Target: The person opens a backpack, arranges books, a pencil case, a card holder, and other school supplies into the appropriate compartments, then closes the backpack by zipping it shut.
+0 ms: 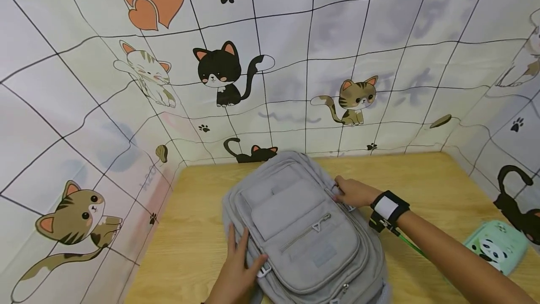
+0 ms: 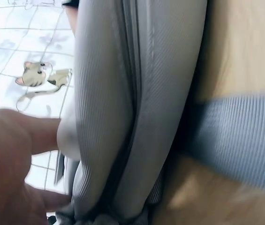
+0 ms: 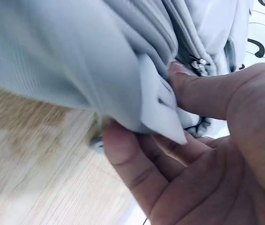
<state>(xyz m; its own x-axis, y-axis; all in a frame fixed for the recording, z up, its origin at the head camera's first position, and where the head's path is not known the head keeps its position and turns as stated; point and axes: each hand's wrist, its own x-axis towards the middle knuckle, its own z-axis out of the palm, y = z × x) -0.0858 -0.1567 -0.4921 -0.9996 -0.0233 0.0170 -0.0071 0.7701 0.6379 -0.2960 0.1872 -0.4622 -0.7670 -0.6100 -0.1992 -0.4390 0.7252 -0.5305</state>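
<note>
A grey backpack lies front up on the wooden table, tilted slightly in the head view. My left hand rests along its left side, fingers extended, thumb close to a white strap buckle. In the left wrist view, the thumb meets the bag's ribbed side, and a grey strap stretches over the tabletop. On the far right side, my right hand grips the bag's edge. The right wrist view has thumb and curled fingers around the side fabric, by a pale tab.
A mint-green panda case sits on the table at the right. Behind and on both sides hangs a white grid cloth with cat prints. The right wrist wears a black band with a camera and a green cable.
</note>
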